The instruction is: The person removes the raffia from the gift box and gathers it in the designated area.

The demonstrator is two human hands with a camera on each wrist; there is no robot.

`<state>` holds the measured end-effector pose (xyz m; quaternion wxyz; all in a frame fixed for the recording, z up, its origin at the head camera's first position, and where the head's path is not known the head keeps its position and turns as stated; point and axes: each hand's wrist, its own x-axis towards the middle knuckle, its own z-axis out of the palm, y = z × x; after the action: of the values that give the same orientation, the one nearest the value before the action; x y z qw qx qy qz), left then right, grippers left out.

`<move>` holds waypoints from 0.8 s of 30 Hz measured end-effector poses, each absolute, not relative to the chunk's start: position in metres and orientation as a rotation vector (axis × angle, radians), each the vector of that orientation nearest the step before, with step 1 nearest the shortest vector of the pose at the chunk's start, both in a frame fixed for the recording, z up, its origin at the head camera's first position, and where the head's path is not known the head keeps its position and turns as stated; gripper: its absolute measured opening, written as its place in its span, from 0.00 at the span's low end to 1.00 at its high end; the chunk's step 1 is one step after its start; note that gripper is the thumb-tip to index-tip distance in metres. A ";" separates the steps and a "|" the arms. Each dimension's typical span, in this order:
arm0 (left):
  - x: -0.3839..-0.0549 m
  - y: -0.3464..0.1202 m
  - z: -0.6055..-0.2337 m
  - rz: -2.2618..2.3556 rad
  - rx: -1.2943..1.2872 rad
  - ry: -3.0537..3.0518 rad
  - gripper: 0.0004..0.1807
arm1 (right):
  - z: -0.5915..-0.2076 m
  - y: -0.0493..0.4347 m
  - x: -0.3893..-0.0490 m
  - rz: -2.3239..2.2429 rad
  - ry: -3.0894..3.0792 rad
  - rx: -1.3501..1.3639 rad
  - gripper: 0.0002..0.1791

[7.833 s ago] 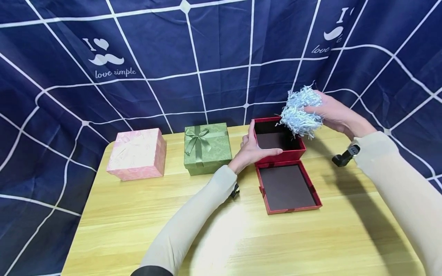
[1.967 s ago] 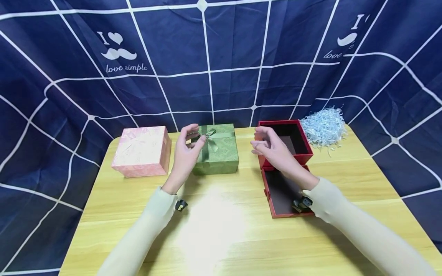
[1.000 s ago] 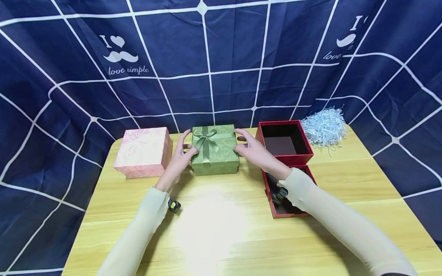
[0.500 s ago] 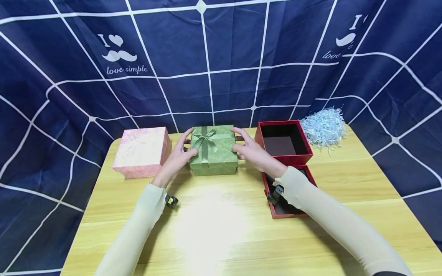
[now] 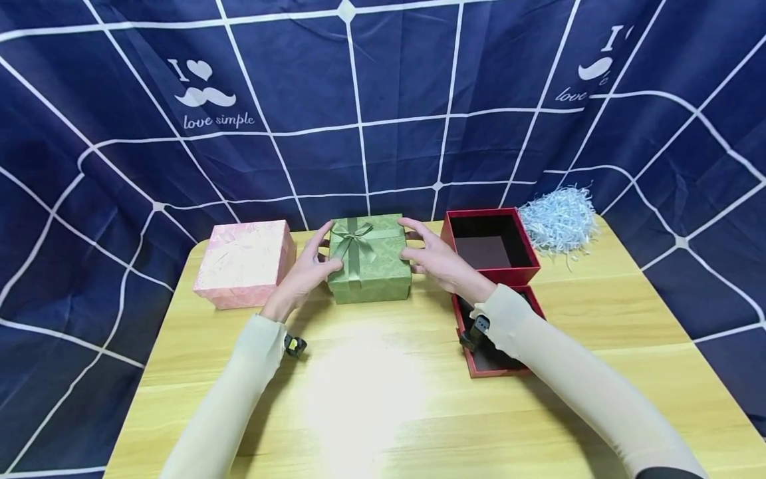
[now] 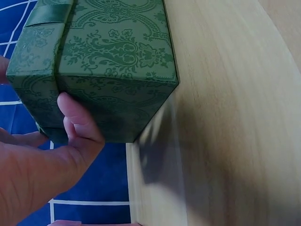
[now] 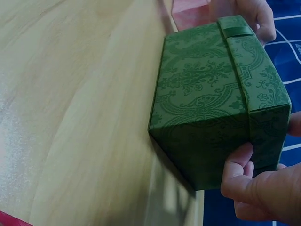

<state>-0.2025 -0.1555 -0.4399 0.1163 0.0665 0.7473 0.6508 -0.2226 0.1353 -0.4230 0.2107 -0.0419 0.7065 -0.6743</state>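
Note:
A green gift box (image 5: 378, 269) with a ribbon bow (image 5: 354, 241) on its lid stands at the back middle of the table. My left hand (image 5: 302, 274) grips its left side, thumb at the front and fingers toward the back. On the opposite side, my right hand (image 5: 441, 261) holds it in the same way. Both wrist views show a thumb pressed against the patterned side of the box; some fingertips are hidden behind it. Whether the lid has come up from the base I cannot tell.
A pink gift box (image 5: 244, 263) is at the left. To the right stands an uncovered red box (image 5: 509, 276), its lid (image 5: 493, 362) lying inside up in front, partly under my right forearm. Pale blue shredded paper (image 5: 561, 219) lies beside it. Blue cloth (image 5: 395, 73) hangs behind.
Earlier my right hand held the blue shredded paper over the red box; it now lies on the table. Both hands moved to the green box and took hold of its sides.

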 end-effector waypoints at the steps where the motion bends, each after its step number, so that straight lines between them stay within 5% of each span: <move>1: -0.203 -0.155 -0.440 1.906 0.197 2.187 0.55 | -0.423 0.135 -0.223 -1.872 1.967 -0.117 0.46; 24: -0.208 -0.157 -0.426 2.019 0.231 2.102 0.52 | -0.406 0.137 -0.226 -1.942 1.931 -0.139 0.46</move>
<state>-0.2075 -0.1571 -0.4263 0.1086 0.0786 0.7148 0.6864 -0.2255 0.1368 -0.4062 0.1983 -0.0495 0.6902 -0.6941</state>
